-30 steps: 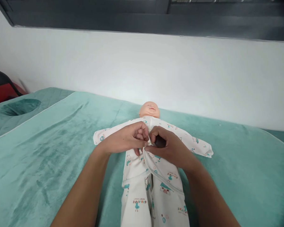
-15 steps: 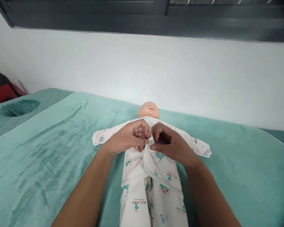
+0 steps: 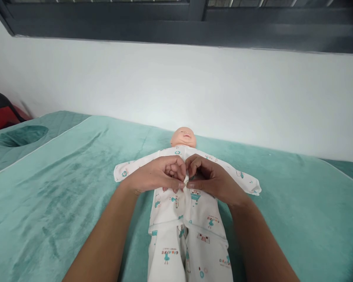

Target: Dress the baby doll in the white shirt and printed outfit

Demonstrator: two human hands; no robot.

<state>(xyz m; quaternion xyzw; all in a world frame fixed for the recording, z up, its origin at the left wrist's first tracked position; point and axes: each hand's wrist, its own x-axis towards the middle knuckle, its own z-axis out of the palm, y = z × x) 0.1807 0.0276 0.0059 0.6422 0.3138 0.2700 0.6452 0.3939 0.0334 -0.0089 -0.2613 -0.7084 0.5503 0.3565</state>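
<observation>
A baby doll (image 3: 183, 136) lies on its back, its head toward the wall and its arms spread. It wears a white printed baby shirt (image 3: 206, 209) over matching trousers (image 3: 168, 270). My left hand (image 3: 161, 174) pinches one front edge of the shirt at the chest. Opposite it, my right hand (image 3: 210, 178) pinches the other edge, thumb and fingertips nearly touching those of the left. Between the thumbs shows a small pale round button (image 3: 186, 183); whether it is fastened I cannot tell. The fingers partly cover the shirt's opening.
A green plush cover (image 3: 61, 188) spreads under the doll, with a round hole (image 3: 22, 136) at the far left. Behind stands a white wall (image 3: 176, 86) below a dark window frame (image 3: 106, 23). A red and black object (image 3: 1, 115) is at the left edge.
Both hands have moved slightly down the shirt front and closer together. The shirt's loose front flap, which curved aside before, now lies straighter along the middle.
</observation>
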